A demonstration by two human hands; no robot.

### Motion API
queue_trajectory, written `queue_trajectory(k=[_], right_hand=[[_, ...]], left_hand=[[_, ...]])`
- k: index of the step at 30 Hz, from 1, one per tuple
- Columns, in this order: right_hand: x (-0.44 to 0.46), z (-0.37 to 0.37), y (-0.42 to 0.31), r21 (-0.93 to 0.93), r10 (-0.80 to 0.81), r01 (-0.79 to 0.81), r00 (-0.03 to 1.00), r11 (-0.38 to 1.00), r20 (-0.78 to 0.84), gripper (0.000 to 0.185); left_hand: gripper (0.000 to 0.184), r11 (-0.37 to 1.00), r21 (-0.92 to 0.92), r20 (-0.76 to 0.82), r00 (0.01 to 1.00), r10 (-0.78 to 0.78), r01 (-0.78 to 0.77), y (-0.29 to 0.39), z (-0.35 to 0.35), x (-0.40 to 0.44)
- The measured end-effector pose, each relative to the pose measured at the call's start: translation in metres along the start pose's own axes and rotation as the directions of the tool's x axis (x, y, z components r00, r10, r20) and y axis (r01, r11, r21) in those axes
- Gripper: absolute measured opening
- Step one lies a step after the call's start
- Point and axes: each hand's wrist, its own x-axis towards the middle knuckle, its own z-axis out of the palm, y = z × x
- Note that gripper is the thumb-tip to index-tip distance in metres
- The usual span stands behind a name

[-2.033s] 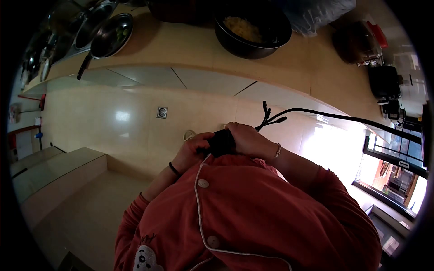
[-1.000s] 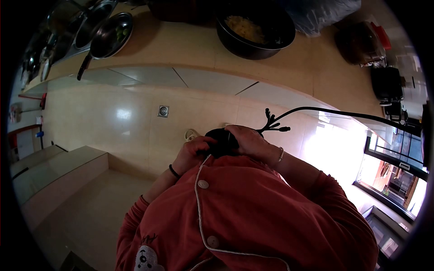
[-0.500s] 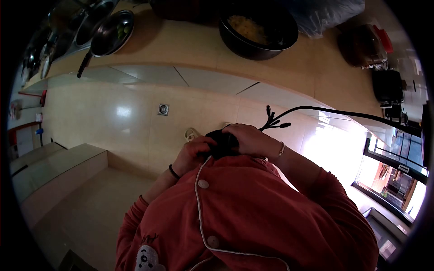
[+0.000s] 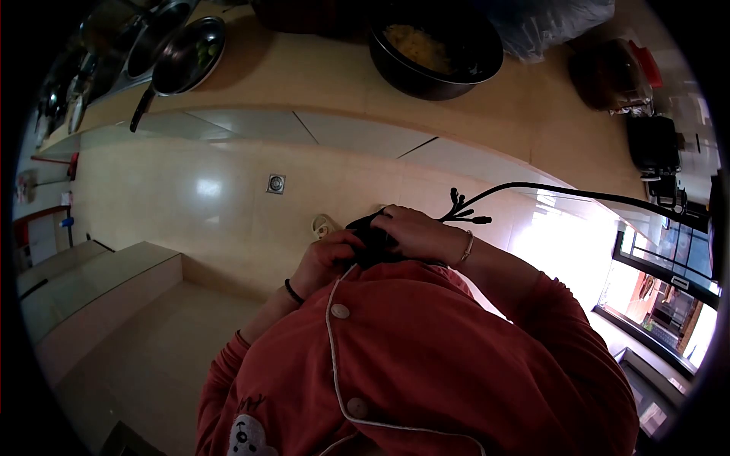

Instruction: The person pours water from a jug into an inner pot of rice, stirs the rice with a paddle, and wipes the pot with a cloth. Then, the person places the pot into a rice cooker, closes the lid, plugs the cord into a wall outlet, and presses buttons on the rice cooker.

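Note:
At the front of the red shirt [image 4: 426, 342], both hands meet on a dark black bundle [image 4: 371, 242] whose kind I cannot make out. My left hand [image 4: 325, 257], a black band at its wrist, curls its fingers round the left side. From the right, my right hand [image 4: 418, 232], with a bracelet, bends over the top, its fingertips partly hidden. Just beyond that hand, a thick black cable [image 4: 547, 185] ends in several short plug-tipped leads, and runs off to the right.
Across the counter [image 4: 319, 83] stand a frying pan [image 4: 182, 64] with green pieces, a black pot [image 4: 433, 87] holding pale yellow food, a plastic bag [image 4: 551, 26] and a red-lidded jar [image 4: 608, 76]. A drain [image 4: 275, 183] lies in the tiled floor. At left is a low ledge [image 4: 114, 281].
Both hands stay on the black bundle with only slight finger shifts. My right hand and wrist have moved a little left, and the cable's leads have swung slightly.

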Motion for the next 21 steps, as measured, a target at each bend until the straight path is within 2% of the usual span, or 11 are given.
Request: queue_trajectory(k=[3, 5, 6, 7, 8, 10, 14, 16, 17, 19, 21], right_hand=[[-0.001, -0.007, 0.002, 0.076, 0.005, -0.001, 0.998, 0.997, -0.057, 0.042], [0.002, -0.015, 0.004, 0.136, -0.002, 0.014, 0.996, 0.991, -0.090, 0.042], [0.004, -0.020, 0.004, 0.142, -0.010, 0.022, 0.996, 0.990, -0.088, 0.042], [0.004, -0.023, 0.004, 0.146, -0.017, 0.030, 0.996, 0.989, -0.088, 0.042], [0.004, -0.019, 0.003, 0.146, -0.016, 0.028, 0.996, 0.989, -0.089, 0.042], [0.004, -0.005, -0.002, -0.009, 0.006, -0.007, 0.996, 1.000, -0.086, 0.039], [0.003, -0.007, -0.001, -0.003, 0.030, -0.030, 0.997, 1.000, -0.078, 0.038], [0.003, -0.018, 0.002, 0.120, 0.055, -0.040, 0.990, 0.992, -0.131, 0.040], [0.003, -0.024, -0.002, 0.122, 0.056, -0.041, 0.990, 0.992, -0.129, 0.040], [0.003, -0.037, -0.009, 0.309, 0.216, -0.188, 0.975, 0.932, -0.058, 0.042], [0.008, -0.028, 0.003, 0.323, 0.193, -0.150, 0.976, 0.934, -0.105, 0.042]], left_hand=[[0.015, 1.000, 0.004, -0.001, 1.000, -0.017, 0.017, 0.001, -0.003, 0.000], [0.015, 0.990, 0.130, 0.023, 0.998, 0.051, -0.053, -0.001, -0.005, 0.000], [0.015, 0.990, 0.130, 0.023, 0.999, 0.047, -0.050, 0.004, -0.008, 0.002], [0.015, 0.973, 0.219, 0.085, 0.995, 0.053, -0.070, 0.014, -0.011, 0.007], [0.015, 0.948, 0.304, 0.147, 0.988, 0.055, -0.097, 0.020, -0.013, 0.011], [0.015, 0.949, 0.298, 0.147, 0.987, 0.057, -0.099, 0.022, -0.012, 0.014], [0.014, 0.952, 0.281, 0.163, 0.984, 0.074, -0.118, 0.015, -0.014, 0.013], [0.014, 0.957, 0.263, 0.168, 0.983, 0.078, -0.121, 0.021, -0.016, 0.015], [0.014, 0.961, 0.245, 0.173, 0.981, 0.089, -0.131, 0.023, -0.017, 0.016], [0.014, 0.962, 0.247, 0.170, 0.982, 0.077, -0.118, 0.024, -0.016, 0.017], [0.014, 0.962, 0.251, 0.162, 0.985, 0.065, -0.105, 0.023, -0.017, 0.019]])
